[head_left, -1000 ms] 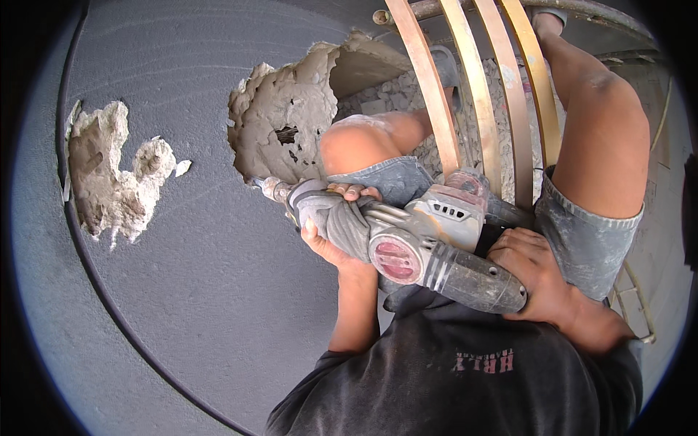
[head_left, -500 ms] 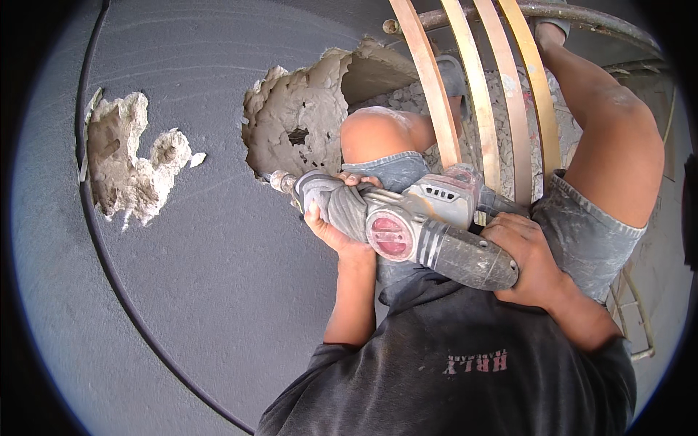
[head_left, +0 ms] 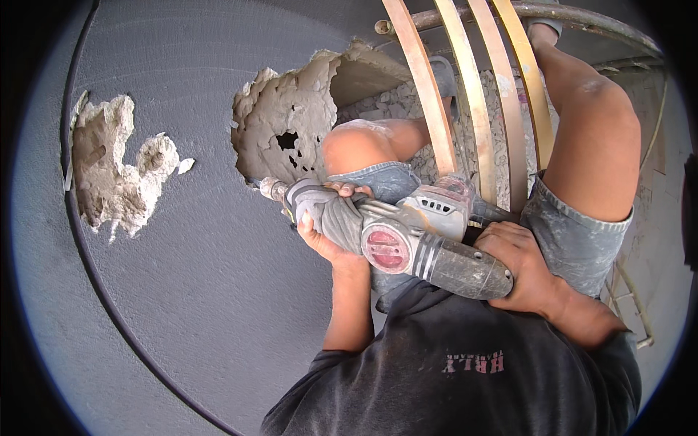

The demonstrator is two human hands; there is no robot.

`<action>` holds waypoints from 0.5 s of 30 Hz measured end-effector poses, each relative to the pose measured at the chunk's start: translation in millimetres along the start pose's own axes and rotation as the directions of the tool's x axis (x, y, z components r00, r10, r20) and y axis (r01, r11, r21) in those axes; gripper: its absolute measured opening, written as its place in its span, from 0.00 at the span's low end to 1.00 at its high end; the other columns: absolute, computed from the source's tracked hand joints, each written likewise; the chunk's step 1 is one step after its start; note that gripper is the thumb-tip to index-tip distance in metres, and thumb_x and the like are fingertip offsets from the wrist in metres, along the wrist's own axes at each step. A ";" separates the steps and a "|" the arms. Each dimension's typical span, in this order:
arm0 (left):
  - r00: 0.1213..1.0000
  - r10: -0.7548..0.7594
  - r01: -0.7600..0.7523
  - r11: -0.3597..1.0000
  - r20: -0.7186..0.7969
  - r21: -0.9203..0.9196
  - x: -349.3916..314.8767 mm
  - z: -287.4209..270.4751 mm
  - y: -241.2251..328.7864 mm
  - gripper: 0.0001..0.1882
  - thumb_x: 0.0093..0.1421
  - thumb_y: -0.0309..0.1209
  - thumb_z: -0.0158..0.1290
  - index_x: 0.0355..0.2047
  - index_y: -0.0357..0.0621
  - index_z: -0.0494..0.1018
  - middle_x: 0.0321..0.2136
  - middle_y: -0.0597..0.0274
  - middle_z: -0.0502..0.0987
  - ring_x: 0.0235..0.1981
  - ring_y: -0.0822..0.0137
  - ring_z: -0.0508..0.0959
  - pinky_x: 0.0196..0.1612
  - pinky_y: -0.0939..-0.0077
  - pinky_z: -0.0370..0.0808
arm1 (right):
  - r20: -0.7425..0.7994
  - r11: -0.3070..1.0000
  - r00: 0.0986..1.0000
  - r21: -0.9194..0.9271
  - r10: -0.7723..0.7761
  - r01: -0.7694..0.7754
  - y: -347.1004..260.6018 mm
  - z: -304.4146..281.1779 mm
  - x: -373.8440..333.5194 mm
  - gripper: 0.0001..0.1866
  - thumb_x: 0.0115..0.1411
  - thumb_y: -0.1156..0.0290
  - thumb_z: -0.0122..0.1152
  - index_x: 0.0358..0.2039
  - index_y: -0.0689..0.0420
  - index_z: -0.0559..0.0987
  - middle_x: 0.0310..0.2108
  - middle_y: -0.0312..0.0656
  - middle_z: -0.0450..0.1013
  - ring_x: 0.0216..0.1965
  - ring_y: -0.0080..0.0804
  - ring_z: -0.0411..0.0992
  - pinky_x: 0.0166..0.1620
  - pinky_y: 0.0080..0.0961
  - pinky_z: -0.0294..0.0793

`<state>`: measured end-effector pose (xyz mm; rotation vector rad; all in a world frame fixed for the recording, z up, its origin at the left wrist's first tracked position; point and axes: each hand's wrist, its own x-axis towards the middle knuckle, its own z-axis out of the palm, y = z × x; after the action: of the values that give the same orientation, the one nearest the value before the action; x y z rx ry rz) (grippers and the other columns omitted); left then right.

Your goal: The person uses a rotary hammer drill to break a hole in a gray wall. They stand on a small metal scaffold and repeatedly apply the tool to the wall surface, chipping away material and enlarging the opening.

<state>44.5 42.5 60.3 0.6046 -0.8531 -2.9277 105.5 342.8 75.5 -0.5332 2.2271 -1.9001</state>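
Observation:
A dusty grey rotary hammer (head_left: 438,208) lies across my lap, its chuck (head_left: 273,189) pointing left at the lower edge of a large broken hole (head_left: 265,120) in the dark grey wall (head_left: 225,291). Around its front part is a grey cloth (head_left: 336,218). My left hand (head_left: 323,236) is closed round this wrapped section, thumb on the near side and fingertips showing over the top. At the back end, my right hand (head_left: 515,254) grips the rear handle, which it partly hides. The bit's tip is out of sight at the hole's edge. Dark gaps show inside the hole.
A second, shallower broken patch (head_left: 113,167) lies to the left beside a black cable (head_left: 109,298). Several wooden strips (head_left: 476,102) rise in front of me between my legs. Rubble (head_left: 396,102) lies beyond my knee, and a metal pipe (head_left: 582,18) crosses the far right.
The dark gap inside the large hole has grown, with more small openings round it. The view has shifted slightly. Both hands keep their hold on the rotary hammer.

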 end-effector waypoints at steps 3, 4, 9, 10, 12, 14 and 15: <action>0.999 0.037 -0.038 0.998 0.033 0.050 -2.6 -13.5 6.2 0.28 0.52 0.48 0.61 0.46 0.42 0.74 0.37 0.56 0.76 0.44 0.59 0.78 0.60 0.52 0.73 | -0.008 0.999 1.000 -0.052 0.001 -0.002 -4.5 10.1 -4.6 0.24 0.35 0.73 0.74 0.37 0.59 0.77 0.34 0.48 0.76 0.38 0.52 0.76 0.44 0.43 0.74; 0.998 0.043 -0.045 0.998 0.043 0.039 -0.8 -11.4 4.9 0.28 0.52 0.48 0.61 0.46 0.42 0.74 0.36 0.56 0.76 0.43 0.59 0.78 0.60 0.53 0.73 | -0.026 0.997 0.999 -0.076 -0.022 0.020 -4.6 8.4 -3.0 0.24 0.36 0.73 0.75 0.37 0.60 0.77 0.35 0.49 0.76 0.38 0.53 0.77 0.44 0.43 0.74; 0.997 -0.008 0.001 0.996 0.078 0.090 2.6 8.2 5.0 0.26 0.50 0.47 0.63 0.43 0.42 0.74 0.37 0.56 0.76 0.43 0.59 0.77 0.61 0.55 0.73 | -0.062 0.999 0.998 -0.026 0.020 -0.021 -7.4 4.4 -3.8 0.23 0.39 0.74 0.74 0.38 0.60 0.78 0.37 0.51 0.77 0.40 0.55 0.77 0.45 0.45 0.75; 0.998 -0.011 0.005 0.995 0.059 0.099 2.3 10.1 4.7 0.26 0.49 0.47 0.63 0.43 0.42 0.74 0.37 0.56 0.76 0.43 0.59 0.77 0.61 0.55 0.73 | -0.073 0.999 0.997 -0.011 0.030 -0.031 -6.8 4.0 -4.6 0.23 0.39 0.74 0.74 0.38 0.61 0.78 0.37 0.51 0.78 0.40 0.56 0.77 0.46 0.45 0.75; 1.000 -0.017 0.015 0.993 0.021 0.118 4.2 8.9 6.1 0.26 0.49 0.48 0.62 0.42 0.42 0.74 0.37 0.55 0.77 0.43 0.60 0.77 0.61 0.55 0.72 | -0.118 0.999 0.992 0.002 0.033 -0.033 -4.4 0.8 -4.5 0.21 0.40 0.75 0.73 0.38 0.62 0.79 0.36 0.52 0.77 0.40 0.57 0.77 0.45 0.45 0.75; 0.999 -0.043 0.043 0.991 0.003 0.123 7.8 14.0 -6.1 0.26 0.50 0.48 0.61 0.43 0.42 0.74 0.38 0.54 0.77 0.44 0.59 0.77 0.61 0.53 0.72 | -0.165 0.997 0.984 0.025 0.074 -0.071 0.4 -5.8 -8.4 0.20 0.42 0.76 0.72 0.39 0.63 0.79 0.35 0.53 0.78 0.40 0.58 0.78 0.45 0.44 0.76; 0.999 -0.043 0.040 0.981 0.012 0.188 4.6 18.4 -12.1 0.27 0.50 0.48 0.60 0.43 0.42 0.74 0.38 0.54 0.77 0.44 0.58 0.77 0.61 0.53 0.71 | -0.187 0.993 0.976 0.052 0.109 -0.101 3.7 -10.5 -15.7 0.20 0.42 0.77 0.71 0.39 0.63 0.80 0.36 0.53 0.78 0.40 0.57 0.78 0.45 0.43 0.77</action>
<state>34.3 61.5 66.5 0.6164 -1.1420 -2.9139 115.7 358.8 72.1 -0.2301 2.2707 -2.0142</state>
